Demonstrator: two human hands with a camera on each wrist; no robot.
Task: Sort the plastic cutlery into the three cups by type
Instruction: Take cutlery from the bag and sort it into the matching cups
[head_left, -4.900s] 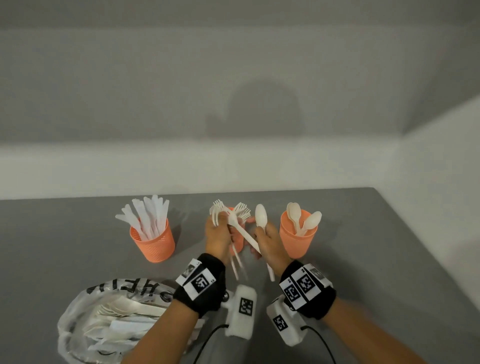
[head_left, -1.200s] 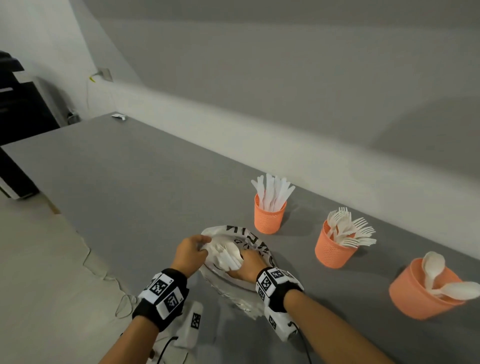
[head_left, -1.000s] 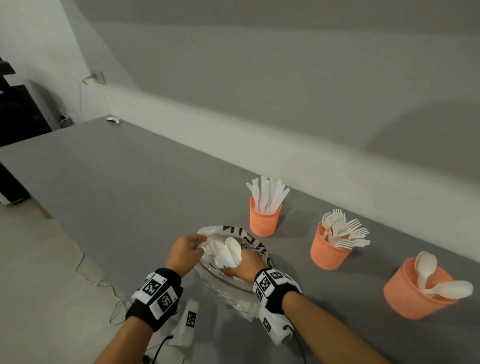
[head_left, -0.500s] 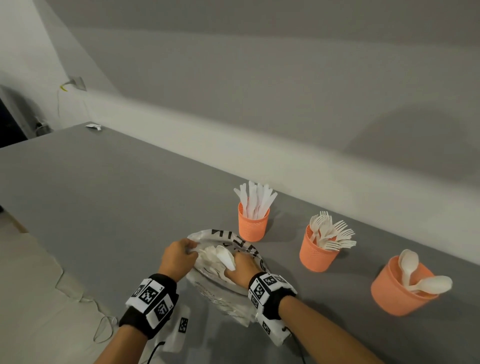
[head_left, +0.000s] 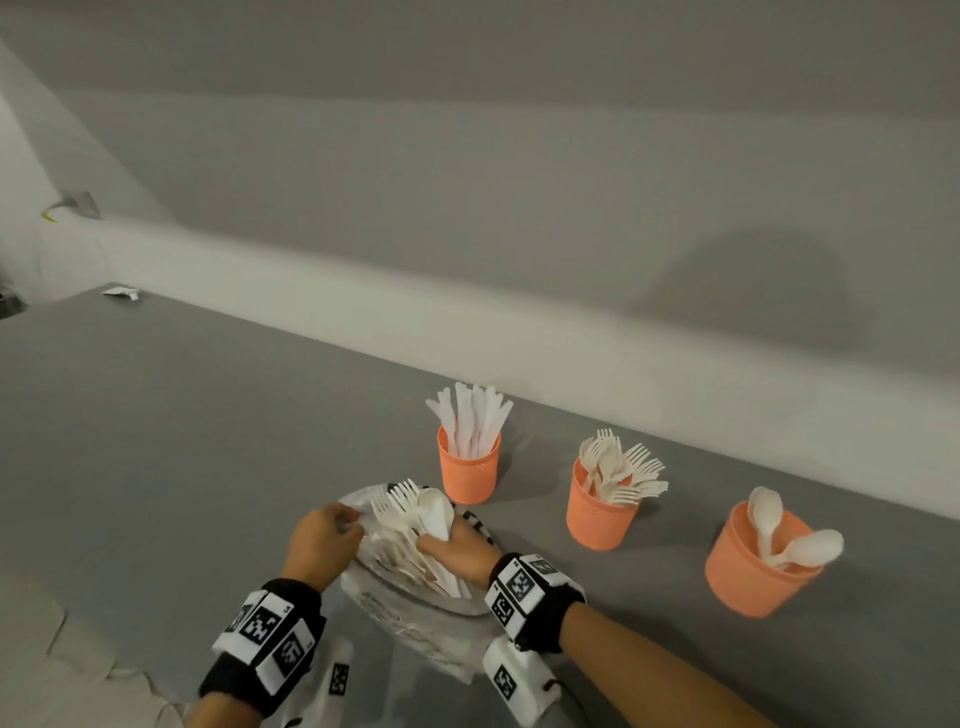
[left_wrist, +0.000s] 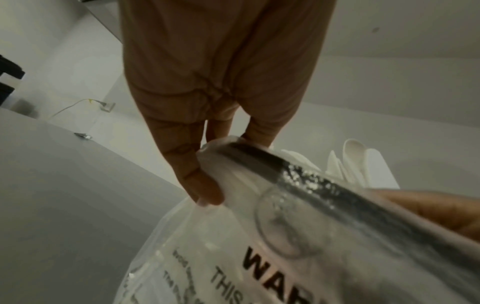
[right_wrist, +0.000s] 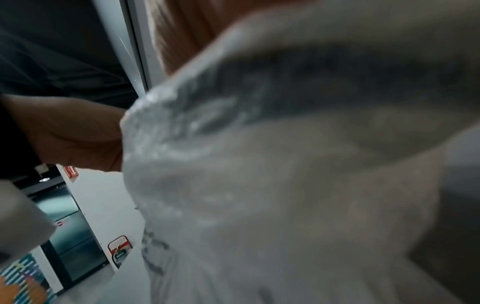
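A clear plastic bag (head_left: 415, 613) printed with black letters lies at the table's near edge and holds white plastic cutlery. My left hand (head_left: 324, 545) pinches the bag's rim (left_wrist: 233, 164) on the left side. My right hand (head_left: 457, 551) grips a bunch of forks and spoons (head_left: 415, 512) that stick up out of the bag's mouth. Three orange cups stand in a row behind: the knife cup (head_left: 469, 475), the fork cup (head_left: 600, 512) and the spoon cup (head_left: 758, 566). In the right wrist view only blurred bag plastic (right_wrist: 285, 164) shows.
The grey table (head_left: 182, 441) stretches far to the left, with a small white scrap (head_left: 120, 293) at its far corner. A pale wall ledge (head_left: 519, 332) runs behind the cups. The table's near edge and floor (head_left: 52, 649) lie at the lower left.
My right hand has drawn a bunch of forks and spoons up out of the bag. The left hand keeps its hold on the rim. The head view has swung right.
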